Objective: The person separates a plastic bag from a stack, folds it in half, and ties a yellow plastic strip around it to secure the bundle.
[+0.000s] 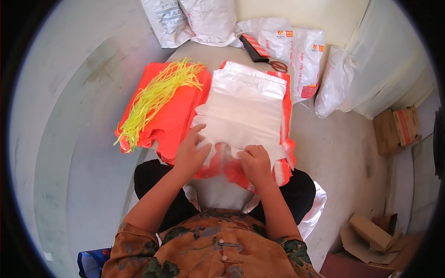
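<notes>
A stack of clear plastic bags (243, 104) lies in front of me, with red material showing along its right side and under its near edge. My left hand (191, 150) rests at the stack's near left corner, its thumb and fingers apart against the plastic. My right hand (255, 162) has its fingers curled on the near edge of the top clear plastic bag, pinching it. To the left sits a pile of red bags (160, 109), topped by a loose bunch of yellow ties (160, 97).
Beyond the stack lie scissors (278, 66), blades hidden by a black and red cover. White woven sacks (208, 21) stand behind, and another white sack (334, 83) is at the right. Cardboard boxes (394, 127) stand far right, with opened cartons (371, 236) nearer.
</notes>
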`<state>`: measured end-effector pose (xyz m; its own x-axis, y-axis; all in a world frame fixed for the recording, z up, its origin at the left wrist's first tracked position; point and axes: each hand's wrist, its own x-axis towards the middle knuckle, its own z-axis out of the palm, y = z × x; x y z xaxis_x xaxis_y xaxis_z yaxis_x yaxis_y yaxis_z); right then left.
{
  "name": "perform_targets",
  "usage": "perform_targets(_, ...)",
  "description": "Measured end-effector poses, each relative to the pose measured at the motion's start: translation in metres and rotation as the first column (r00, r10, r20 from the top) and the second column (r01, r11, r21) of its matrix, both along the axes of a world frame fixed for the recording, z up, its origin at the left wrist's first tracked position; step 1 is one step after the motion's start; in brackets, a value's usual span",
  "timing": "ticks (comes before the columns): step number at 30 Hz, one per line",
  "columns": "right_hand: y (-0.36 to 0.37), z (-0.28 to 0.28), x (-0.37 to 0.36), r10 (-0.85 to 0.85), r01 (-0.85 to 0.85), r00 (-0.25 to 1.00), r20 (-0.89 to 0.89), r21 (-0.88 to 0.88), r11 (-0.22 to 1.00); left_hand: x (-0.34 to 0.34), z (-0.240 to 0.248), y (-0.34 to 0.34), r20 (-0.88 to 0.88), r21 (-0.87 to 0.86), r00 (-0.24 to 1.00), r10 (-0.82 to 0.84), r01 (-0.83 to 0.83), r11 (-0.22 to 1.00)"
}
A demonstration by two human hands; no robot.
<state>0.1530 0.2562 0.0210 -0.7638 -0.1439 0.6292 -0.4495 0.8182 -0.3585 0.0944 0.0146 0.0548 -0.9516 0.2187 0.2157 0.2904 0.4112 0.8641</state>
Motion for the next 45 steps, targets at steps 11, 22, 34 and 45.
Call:
perform_targets(11,-0.006,0.005,0.004,0.06,-0.06,0.998,-0.01,-0.032,0.998,-0.039,0.012,0.072,0.269,-0.088,0.932,-0.245,0.277,0.957)
perform_targets(22,-0.004,0.014,0.001,0.018,-0.017,1.0,0.017,-0.053,0.998,-0.019,-0.008,0.054,-0.34,-0.353,0.85,-0.402,0.281,0.892)
perform_targets(34,0.065,0.005,0.009,-0.166,0.293,0.94,0.297,-0.461,0.838,-0.028,-0.01,0.068,-0.353,-0.293,0.869,-0.346,0.249,0.923)
perform_targets(45,0.092,-0.028,0.02,-0.002,0.389,0.889,0.459,-0.752,0.533,-0.036,0.012,0.079,-0.185,-0.289,0.933,-0.308,0.248,0.925)
